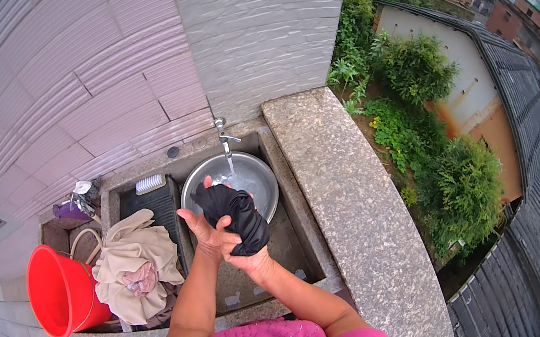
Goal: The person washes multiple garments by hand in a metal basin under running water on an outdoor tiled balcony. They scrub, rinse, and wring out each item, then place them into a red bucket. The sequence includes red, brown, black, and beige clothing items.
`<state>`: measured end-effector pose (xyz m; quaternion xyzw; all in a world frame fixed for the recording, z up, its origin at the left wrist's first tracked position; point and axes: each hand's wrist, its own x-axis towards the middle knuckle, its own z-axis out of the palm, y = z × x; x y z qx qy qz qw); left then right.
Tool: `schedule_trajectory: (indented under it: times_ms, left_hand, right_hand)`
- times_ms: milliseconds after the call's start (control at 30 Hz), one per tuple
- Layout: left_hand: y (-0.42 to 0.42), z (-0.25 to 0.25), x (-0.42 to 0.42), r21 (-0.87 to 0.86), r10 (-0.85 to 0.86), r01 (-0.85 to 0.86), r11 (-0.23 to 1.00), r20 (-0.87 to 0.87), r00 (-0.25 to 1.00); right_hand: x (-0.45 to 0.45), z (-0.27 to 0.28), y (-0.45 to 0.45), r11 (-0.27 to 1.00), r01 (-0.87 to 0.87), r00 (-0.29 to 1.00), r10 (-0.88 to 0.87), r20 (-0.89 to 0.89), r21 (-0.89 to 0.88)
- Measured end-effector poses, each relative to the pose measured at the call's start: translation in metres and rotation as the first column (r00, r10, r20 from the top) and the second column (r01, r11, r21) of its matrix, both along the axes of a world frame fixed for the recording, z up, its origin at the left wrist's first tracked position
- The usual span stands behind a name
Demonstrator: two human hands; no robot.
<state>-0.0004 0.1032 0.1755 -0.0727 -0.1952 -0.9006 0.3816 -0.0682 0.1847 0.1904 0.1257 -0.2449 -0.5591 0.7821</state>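
Observation:
A bunched black cloth (235,211) is held up in both hands over the near side of a round metal basin (271,185). My left hand (205,230) supports it from the left, thumb spread out and fingertips showing past its far edge. Around the cloth's near end my right hand (248,259) is closed, its fingers meeting the left palm. Water runs from a wall tap (225,140) into the basin, which stands in a stone sink (298,236). The cloth hides part of the basin and several fingers.
Left of the basin is a ribbed washboard (155,203) with a scrub brush (150,184). Beige clothing (123,262) is heaped on the sink's left edge, beside a red bucket (51,287). A granite ledge (352,194) borders the right side; plants and tiled roofs lie beyond.

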Motion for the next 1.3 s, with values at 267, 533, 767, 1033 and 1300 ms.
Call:
schedule_trajectory:
  times_ms: [267, 533, 767, 1033, 1300]
  left_hand:
    - [-0.026, 0.012, 0.012, -0.009, 0.024, -0.022, 1.000, 0.244, 0.969]
    - [-0.052, 0.068, 0.028, -0.023, 0.069, -0.066, 0.998, 0.495, 0.866]
    - [-0.052, 0.133, 0.024, -0.331, 0.259, 0.018, 0.944, 0.770, 0.584]
    - [-0.070, 0.094, 0.006, -0.637, 0.579, 0.186, 0.748, 0.763, 0.287]
    - [-0.061, 0.029, -0.005, -0.638, 0.702, 0.375, 0.672, 0.710, -0.050]
  right_hand:
    - [-0.005, 0.022, 0.009, 0.959, 0.087, 0.960, -0.009, -0.279, 0.268]
    - [-0.010, 0.069, 0.011, 0.974, 0.210, 0.606, -0.195, -0.771, -0.081]
    - [-0.016, 0.071, 0.003, 0.994, 0.109, 0.307, -0.043, -0.951, -0.009]
    - [0.002, 0.060, -0.023, 0.933, 0.312, -0.026, 0.198, -0.980, 0.180]
    - [0.021, -0.037, -0.038, 0.866, 0.462, -0.085, 0.261, -0.962, 0.194]
